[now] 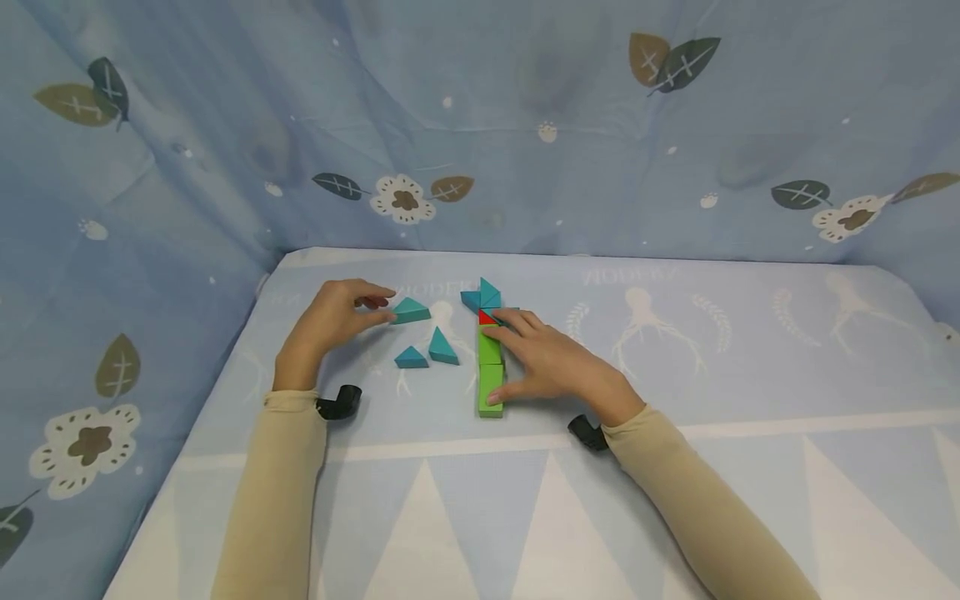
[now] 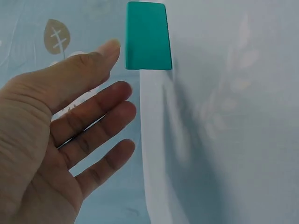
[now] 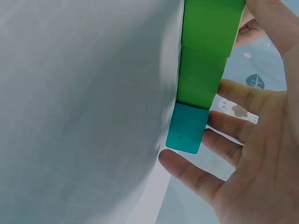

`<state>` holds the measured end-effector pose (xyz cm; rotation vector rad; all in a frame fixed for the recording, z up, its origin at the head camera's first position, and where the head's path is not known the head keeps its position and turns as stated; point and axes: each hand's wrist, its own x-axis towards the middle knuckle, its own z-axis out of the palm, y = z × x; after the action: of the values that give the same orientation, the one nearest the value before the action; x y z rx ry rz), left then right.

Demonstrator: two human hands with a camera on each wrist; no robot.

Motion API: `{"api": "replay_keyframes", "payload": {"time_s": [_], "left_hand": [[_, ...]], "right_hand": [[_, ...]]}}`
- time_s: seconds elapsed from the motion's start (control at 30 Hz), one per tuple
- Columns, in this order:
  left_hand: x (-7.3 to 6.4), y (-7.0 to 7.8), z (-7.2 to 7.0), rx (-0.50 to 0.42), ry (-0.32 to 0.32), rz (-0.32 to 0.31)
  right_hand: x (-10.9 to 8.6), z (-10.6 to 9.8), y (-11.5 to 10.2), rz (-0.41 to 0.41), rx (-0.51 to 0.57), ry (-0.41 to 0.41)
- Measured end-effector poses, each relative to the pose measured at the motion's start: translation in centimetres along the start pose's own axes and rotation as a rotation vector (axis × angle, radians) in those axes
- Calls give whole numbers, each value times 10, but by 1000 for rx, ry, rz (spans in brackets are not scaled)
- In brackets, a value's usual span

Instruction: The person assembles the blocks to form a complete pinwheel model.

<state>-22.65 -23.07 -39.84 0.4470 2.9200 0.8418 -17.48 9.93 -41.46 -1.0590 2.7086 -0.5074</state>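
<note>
In the head view a row of blocks runs away from the front: a near green block (image 1: 491, 390), a second green block (image 1: 489, 346), a red triangular block (image 1: 486, 317), and teal triangular blocks (image 1: 489, 293) at the far end. My right hand (image 1: 551, 362) spreads along this row, fingers extended, its thumb at the near green block and fingertips near the red piece. My left hand (image 1: 330, 321) is beside a larger teal triangular block (image 1: 410, 311). The left wrist view shows its fingers loosely bent and the thumb close to the teal block (image 2: 148, 36), apparently apart from it.
Two smaller teal triangular blocks, one lying (image 1: 412, 358) and one pointing away (image 1: 443, 347), are between the left hand and the row. A patterned cloth covers the table (image 1: 750, 358). Behind it and at the left hangs a blue curtain (image 1: 525, 167).
</note>
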Motion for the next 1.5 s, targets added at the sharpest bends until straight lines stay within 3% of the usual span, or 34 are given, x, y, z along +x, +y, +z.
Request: {"api": "replay_keyframes", "payload": {"time_s": [0.2,0.9,1.5], "left_hand": [[5,3,7,-6,-30,8],[8,17,23,13,9,129],[9,22,27,53,10,147]], "right_hand": [[-1,-1,1,1,-5,-4],[0,0,-1,-9,-17,21],[-2,2,-2,-13,-13,40]]}}
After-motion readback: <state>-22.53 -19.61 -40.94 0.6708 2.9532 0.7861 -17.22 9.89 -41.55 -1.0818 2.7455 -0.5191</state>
